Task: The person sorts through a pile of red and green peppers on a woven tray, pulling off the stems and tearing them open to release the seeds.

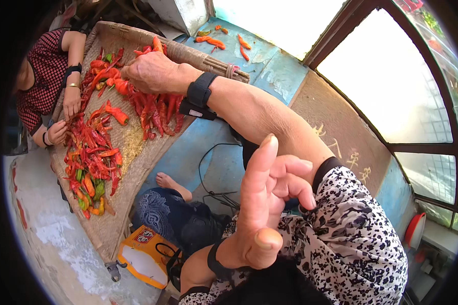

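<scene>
My right hand point(149, 72) reaches across a woven tray point(137, 171), back of the hand upward, fingers curled down at red chili peppers point(152, 106). An orange-red chili pepper point(158, 44) sticks out past its far side. My fingertips are hidden, so whether they grip a pepper does not show. Close to the camera, my left hand point(267, 206) is raised with nothing in it, index finger extended, thumb apart, the other fingers partly bent. Another heap of red chili peppers point(95, 141) lies further left on the tray, with some green and orange ones point(93, 190) at its lower end.
A co-worker's hands point(63, 118) are at the left heap's edge. Pale yellow seeds point(131, 146) are scattered between the heaps. Several orange peppers point(213, 42) lie on the blue ledge by the window. An orange box point(149, 259) and a black cable point(200, 167) are below the tray.
</scene>
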Motion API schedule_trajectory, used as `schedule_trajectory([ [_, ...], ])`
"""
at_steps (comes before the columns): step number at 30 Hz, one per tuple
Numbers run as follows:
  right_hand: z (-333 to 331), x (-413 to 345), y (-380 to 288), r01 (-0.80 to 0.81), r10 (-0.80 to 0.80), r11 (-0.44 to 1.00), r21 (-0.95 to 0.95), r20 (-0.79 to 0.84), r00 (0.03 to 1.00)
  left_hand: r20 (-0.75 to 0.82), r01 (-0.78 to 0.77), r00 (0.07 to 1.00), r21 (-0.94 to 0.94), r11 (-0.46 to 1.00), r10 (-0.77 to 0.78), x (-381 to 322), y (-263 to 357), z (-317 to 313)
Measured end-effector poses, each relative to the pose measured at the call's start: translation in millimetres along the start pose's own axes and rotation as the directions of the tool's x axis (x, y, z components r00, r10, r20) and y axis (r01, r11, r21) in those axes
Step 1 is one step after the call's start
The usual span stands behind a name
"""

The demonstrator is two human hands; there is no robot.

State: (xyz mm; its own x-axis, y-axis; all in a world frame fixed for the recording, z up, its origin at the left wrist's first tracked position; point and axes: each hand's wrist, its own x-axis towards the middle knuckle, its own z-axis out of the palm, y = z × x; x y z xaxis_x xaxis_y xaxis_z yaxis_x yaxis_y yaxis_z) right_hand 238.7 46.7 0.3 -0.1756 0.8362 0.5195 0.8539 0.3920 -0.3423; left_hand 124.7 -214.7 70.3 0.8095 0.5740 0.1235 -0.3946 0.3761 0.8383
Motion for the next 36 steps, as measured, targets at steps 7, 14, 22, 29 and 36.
schedule_trajectory([
  [7,0.8,-3.8,15.5,0.051,-0.059,0.997,-0.052,-0.160,0.985,-0.250,-0.073,0.960,0.215,0.974,0.127,13.4,1.0,-3.4],
  [14,-1.2,-6.6,13.0,0.041,-0.036,0.999,0.030,-0.168,0.985,0.050,-0.250,0.967,-0.043,0.967,0.252,-2.8,-12.1,-1.3],
  [22,3.9,-19.2,19.2,0.092,-0.044,0.990,0.109,-0.378,0.925,0.247,-0.403,0.911,0.366,0.839,0.330,16.3,-23.6,-5.2],
  [29,-33.4,6.3,-9.2,0.200,-0.191,0.980,0.002,-0.285,0.939,0.139,-0.496,0.868,0.241,0.834,0.476,-16.1,-5.3,15.4],
  [36,-45.0,21.5,-55.3,0.317,-0.313,0.948,-0.012,-0.189,0.931,0.309,-0.638,0.764,0.238,0.732,0.566,-27.2,7.3,30.7],
])
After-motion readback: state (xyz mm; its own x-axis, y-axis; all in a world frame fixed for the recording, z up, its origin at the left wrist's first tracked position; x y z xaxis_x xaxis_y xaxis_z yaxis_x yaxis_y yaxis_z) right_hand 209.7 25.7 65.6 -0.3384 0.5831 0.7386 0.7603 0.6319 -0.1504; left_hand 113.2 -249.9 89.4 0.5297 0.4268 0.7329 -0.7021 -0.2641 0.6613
